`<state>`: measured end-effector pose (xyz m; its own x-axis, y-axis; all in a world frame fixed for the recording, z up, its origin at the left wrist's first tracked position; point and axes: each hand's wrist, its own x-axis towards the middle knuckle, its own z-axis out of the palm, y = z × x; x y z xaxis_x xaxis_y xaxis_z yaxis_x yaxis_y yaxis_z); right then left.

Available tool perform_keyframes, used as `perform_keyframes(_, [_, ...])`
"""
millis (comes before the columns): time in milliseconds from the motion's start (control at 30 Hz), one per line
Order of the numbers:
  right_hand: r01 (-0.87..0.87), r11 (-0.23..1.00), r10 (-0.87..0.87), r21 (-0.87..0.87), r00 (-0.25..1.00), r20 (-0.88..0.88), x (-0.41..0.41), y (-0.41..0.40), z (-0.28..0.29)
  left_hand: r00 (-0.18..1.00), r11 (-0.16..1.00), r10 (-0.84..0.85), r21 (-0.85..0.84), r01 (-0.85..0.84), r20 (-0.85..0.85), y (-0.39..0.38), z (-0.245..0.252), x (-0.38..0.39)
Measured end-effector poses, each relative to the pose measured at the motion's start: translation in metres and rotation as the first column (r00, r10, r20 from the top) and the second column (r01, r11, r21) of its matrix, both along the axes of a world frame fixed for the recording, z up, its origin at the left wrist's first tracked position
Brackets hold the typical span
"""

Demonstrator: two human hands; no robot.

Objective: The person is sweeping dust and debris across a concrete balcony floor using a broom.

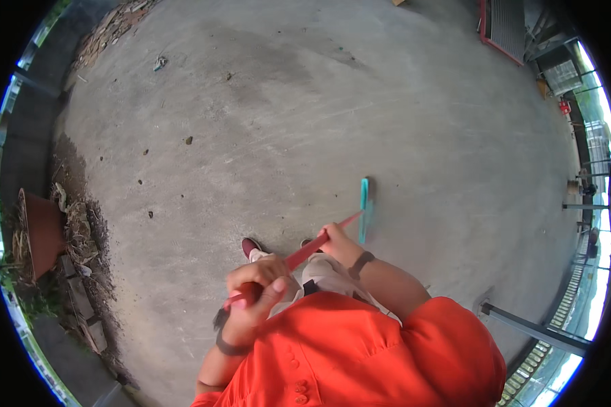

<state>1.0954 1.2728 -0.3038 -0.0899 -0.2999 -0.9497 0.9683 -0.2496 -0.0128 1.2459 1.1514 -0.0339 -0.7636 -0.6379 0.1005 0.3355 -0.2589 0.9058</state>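
Observation:
A broom with a long red handle (pixel 305 253) slants from my waist down to the floor at the right. My left hand (pixel 257 287) is wrapped around the handle near its upper end, thumb on top. Farther down the handle, my right hand (pixel 338 245) grips it, with a dark band on that wrist. The narrow teal broom head (pixel 364 203) is at the concrete floor (pixel 295 132), ahead and to the right of my feet. Its lower part is blurred, so the bristles are hard to make out.
Small dark clumps (pixel 189 140) dot the floor at the left, and a crumpled scrap (pixel 160 63) lies farther off. A brown planter (pixel 43 234) and a strip of debris (pixel 84 239) line the left wall. A metal post (pixel 534 326) stands at the right.

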Motion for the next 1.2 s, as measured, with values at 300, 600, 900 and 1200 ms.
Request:
perform_keyframes(300, [-0.237,0.730,0.225,-0.641,0.969,-0.101,0.140,-0.358,0.081,0.986,0.661,0.144,-0.733,-0.161,-0.086,-0.127,0.057,0.082])
perform_keyframes(600, [-0.425,0.853,0.295,-0.304,0.871,-0.392,0.116,-0.236,0.108,0.935,0.871,-0.162,-0.491,-0.015,-0.316,-0.162,0.076,0.137])
perform_keyframes(900, [-0.217,0.974,0.215,0.072,0.976,0.034,0.129,-0.164,0.018,0.998,0.994,-0.031,-0.106,0.025,-0.062,-0.171,0.005,0.131])
perform_keyframes(1200, [-0.370,0.728,0.357,-0.577,0.923,-0.142,0.217,-0.448,0.060,0.971,0.701,0.204,-0.674,-0.235,-0.125,-0.239,0.048,0.156])
